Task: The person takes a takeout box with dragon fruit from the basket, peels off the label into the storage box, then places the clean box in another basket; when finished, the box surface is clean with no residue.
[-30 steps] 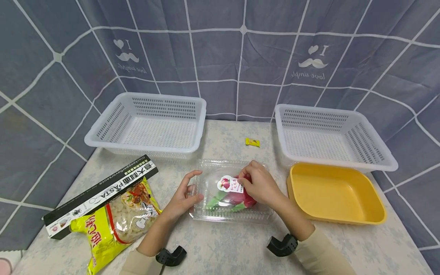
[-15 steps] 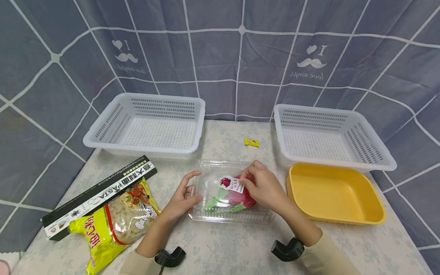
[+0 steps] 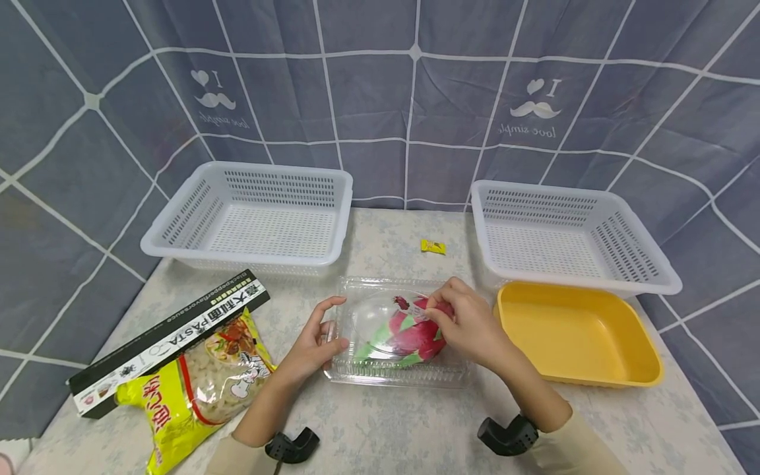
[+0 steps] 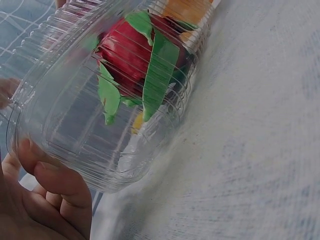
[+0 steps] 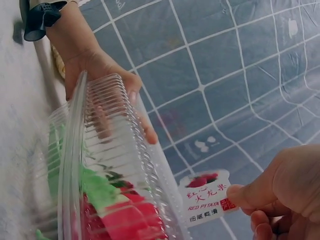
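A clear plastic clamshell box (image 3: 398,375) lies on the table with a pink and green dragon fruit (image 3: 415,336) visible inside. My left hand (image 3: 315,338) holds the box's left end, thumb at the near side and index finger farther back. Over the lid's right part, my right hand (image 3: 466,323) pinches one end of a white sticker label (image 5: 205,197) between thumb and finger. The label reads "RED PITAYA" and carries a small fruit picture. In the right wrist view it stands up beside the lid, its printed face showing.
Two white perforated baskets (image 3: 274,258) stand at the back left and back right. A yellow tub (image 3: 578,330) sits right of the box. A black and white pasta box (image 3: 172,340) and yellow pasta bag (image 3: 196,396) lie at left. A small yellow packet (image 3: 433,247) lies behind.
My right hand has moved slightly right, pulling the label from lying flat on the lid to standing raised. My left hand stays at the box's left end.
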### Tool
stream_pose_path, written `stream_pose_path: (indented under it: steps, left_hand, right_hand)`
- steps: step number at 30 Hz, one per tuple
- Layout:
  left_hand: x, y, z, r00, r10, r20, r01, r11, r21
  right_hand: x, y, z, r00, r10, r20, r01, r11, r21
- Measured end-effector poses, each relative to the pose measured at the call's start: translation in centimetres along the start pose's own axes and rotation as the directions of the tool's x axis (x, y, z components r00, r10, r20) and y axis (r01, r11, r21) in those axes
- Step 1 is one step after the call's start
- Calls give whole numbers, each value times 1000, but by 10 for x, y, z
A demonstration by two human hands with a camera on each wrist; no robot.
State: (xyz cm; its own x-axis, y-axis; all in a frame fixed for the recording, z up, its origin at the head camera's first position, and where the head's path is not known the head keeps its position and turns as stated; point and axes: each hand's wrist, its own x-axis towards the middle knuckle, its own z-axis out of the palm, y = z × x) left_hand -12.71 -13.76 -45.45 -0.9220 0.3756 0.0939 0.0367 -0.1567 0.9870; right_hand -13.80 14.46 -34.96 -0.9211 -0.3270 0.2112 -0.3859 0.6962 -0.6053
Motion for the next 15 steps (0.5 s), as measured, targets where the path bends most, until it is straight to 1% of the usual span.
stream_pose_path:
  steps: [4,7,11,15]
  left_hand:
    - [0,-1,0,1000,-4,-4,4,1000,9]
    - [1,-2,0,1000,-1,-7,2,1000,11]
    - [1,-1,1,1000,-4,-3,4,1000,3]
    - [0,-1,1,1000,-19,-2,19,1000,-6]
  right_hand:
    - [-1,2,-7,1000,-26,-14,26,999,-19]
    - [-2,5,-13,999,-32,-34,30,999,-45]
    - [-3,9,-22,999,-5,-42,2,998,-69]
    - [-4,13,-30,999,31,-34,-33,997,-69]
